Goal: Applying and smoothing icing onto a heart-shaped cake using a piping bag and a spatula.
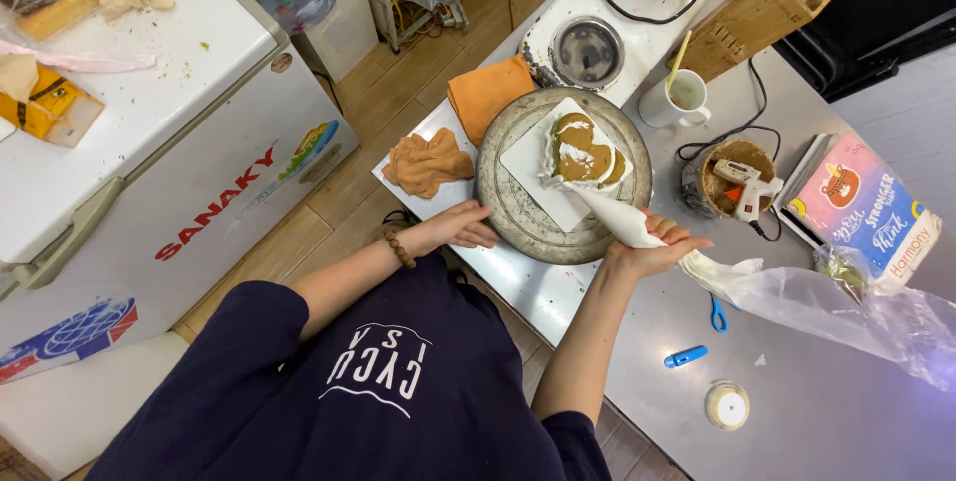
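Beside the turntable [518, 212], off to its left past a strip of wood floor, a white chest freezer [149, 142] is taking up the biggest share of the view, with bagged food lying on its lid. Under the turntable, a steel table [797, 411] is stretching away to the right and toward the person. The turntable itself, a round grey metal disc, is sitting at the table's near-left edge and is carrying a white square board [533, 157] with a small cake [583, 152] on it, brown on top with white cream swirls. Right of the turntable, a pink and blue book [861, 207] is lying flat, and a knife block [757, 13] is standing above and to the right of it. Just left of the turntable, two orange cloths [438, 157] are lying, one crumpled and one folded. Above it, a small steel bowl [588, 51] is resting on a white base, and a white mug [682, 98] is standing to the upper right. The right hand [652, 247] is hovering at the turntable's lower right rim, its fingers closing tightly around a piping bag [622, 217] whose tip is reaching the cake's edge while the loose plastic tail is trailing off to the right. The left hand [460, 225] is touching the turntable's left rim, fingers held together and lightly curled against it. Lower right of the turntable, a blue clip [685, 356] is lying on the table.
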